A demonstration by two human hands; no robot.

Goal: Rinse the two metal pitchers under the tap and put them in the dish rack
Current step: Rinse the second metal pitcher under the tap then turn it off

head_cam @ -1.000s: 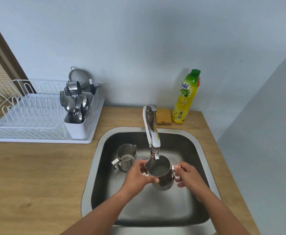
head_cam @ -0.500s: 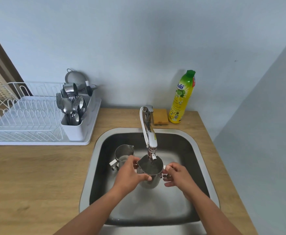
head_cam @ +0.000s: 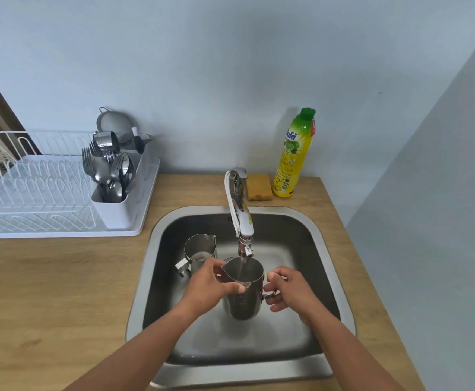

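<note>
Under tap (head_cam: 240, 218): held pitcher (head_cam: 243, 289) now upright, stream running in; earlier tilted. Left hand (head_cam: 212, 286) grips rim, right hand (head_cam: 290, 290) pinches handle. Second pitcher (head_cam: 199, 251) waits in sink (head_cam: 151, 277); dish rack (head_cam: 33, 193) unfilled. First rinse underway.

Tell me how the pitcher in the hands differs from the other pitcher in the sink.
The held pitcher hangs under the tap, gripped by the left hand and right hand; the second pitcher stands untouched in the sink. Water runs only into the held pitcher. Both are upright, shiny metal.

Soft, even, dimmish light; faint shadows on the wall (head_cam: 202, 80); wide-angle bending at edges.
</note>
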